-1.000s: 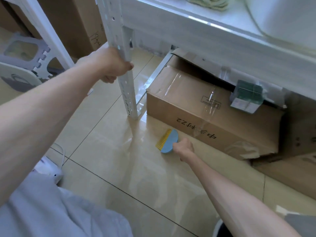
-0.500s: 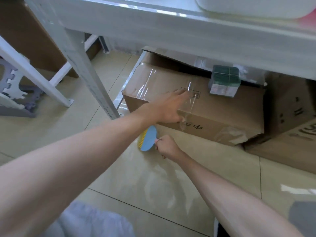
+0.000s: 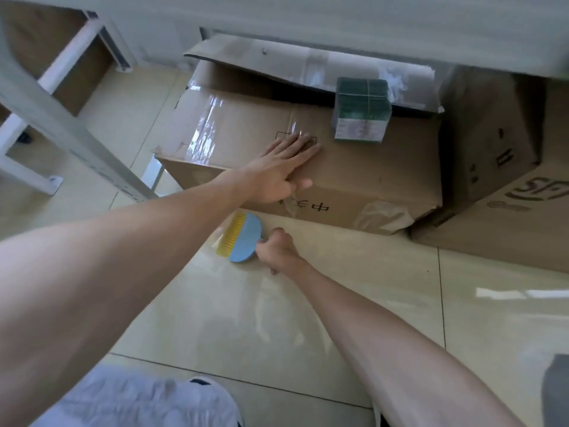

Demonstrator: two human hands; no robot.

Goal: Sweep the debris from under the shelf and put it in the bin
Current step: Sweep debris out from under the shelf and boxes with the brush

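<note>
Brush [image 3: 243, 241] stays in right hand [image 3: 278, 251] — left hand [image 3: 281, 167] now flat on box [image 3: 369, 177].

The left hand [image 3: 278, 169] and right hand [image 3: 278, 252] are bare, as are the 2 forearms. Low in view lies a crumpled pale grey garment [image 3: 138, 402] with what looks like a shoe tip [image 3: 204, 383] beside it, white with a dark rim. At the right edge is dark grey cloth [image 3: 555, 389].

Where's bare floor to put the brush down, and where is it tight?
Bare tiles lie in front of the cardboard box, nearer than the brush. A narrower strip runs between its left end and the shelf leg. Crowded: the box top, with left hand and green packet; second box crowds the right.
</note>
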